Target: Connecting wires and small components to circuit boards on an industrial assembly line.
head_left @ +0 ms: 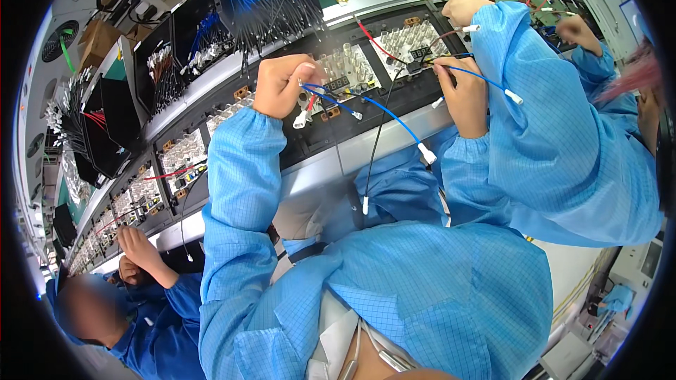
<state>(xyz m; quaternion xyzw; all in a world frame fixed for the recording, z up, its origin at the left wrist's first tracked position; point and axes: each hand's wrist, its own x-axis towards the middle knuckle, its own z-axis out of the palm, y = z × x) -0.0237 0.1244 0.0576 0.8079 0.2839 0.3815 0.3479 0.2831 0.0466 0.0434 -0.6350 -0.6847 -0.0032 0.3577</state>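
My left hand, its fingers closed, pinches a thin blue wire with a white connector over a circuit board with a small digit display. A red wire with a white plug hangs beside those fingers. My right hand pinches near a second digit display. A blue lead with a white connector runs from its fingertips across the back of the hand. Between my hands, another blue lead and a black wire hang over the near rail with white connectors.
A neighbour's sleeved arm and hand reach in above my right hand. Another hand works farther right. At the left a person in dark blue handles boards. Black bins of blue wires and brown wires stand behind the metal rail.
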